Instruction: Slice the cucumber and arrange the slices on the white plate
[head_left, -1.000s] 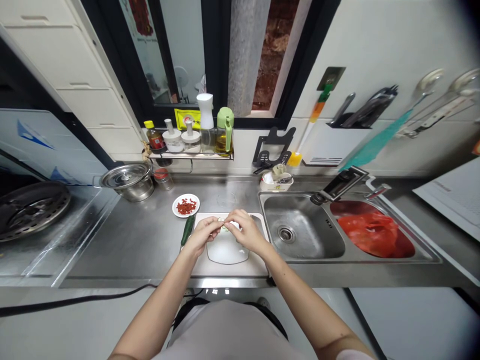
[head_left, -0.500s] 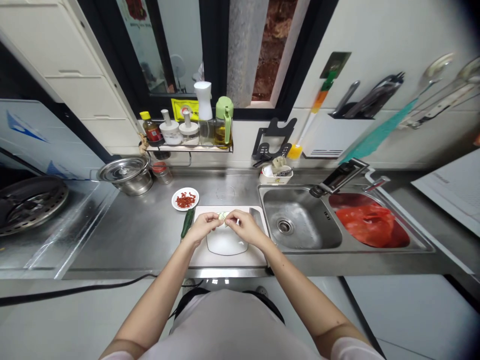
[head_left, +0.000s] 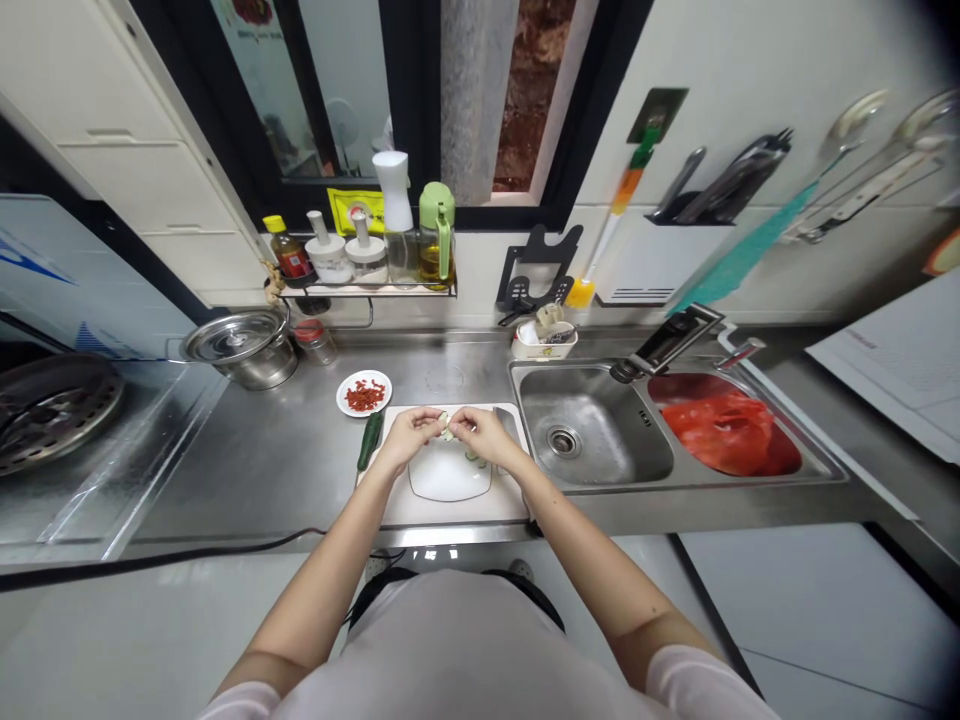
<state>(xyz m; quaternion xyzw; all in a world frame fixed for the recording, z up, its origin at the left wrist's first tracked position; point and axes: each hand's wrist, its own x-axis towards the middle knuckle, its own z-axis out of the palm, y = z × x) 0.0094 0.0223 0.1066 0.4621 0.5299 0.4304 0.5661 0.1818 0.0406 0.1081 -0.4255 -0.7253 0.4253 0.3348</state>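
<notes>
Thin pale green cucumber slices [head_left: 446, 424] are pinched between the fingertips of my left hand [head_left: 415, 434] and my right hand [head_left: 480, 434]. Both hands are closed and nearly touch above a white plate [head_left: 450, 485], whose far part they hide. A few more slices [head_left: 474, 458] with dark green rims lie on the plate near my right hand. Under it is a pale cutting board [head_left: 401, 511]. A dark green piece of cucumber [head_left: 370, 441] rests at the board's left edge. At its right, partly behind my right hand, lies a knife blade [head_left: 507, 424].
A small white dish [head_left: 342, 393] of chopped red bits stands behind the cucumber. A lidded steel pot [head_left: 259, 360] and a red-capped jar [head_left: 316, 342] are farther left. To the right is a steel sink [head_left: 607, 425] with a red plastic bag [head_left: 720, 430] in its second bowl.
The view has shifted slightly. The slices between my fingertips have turned more edge-on, and slices on the plate by my right hand now show. Both hands stay pinched.
</notes>
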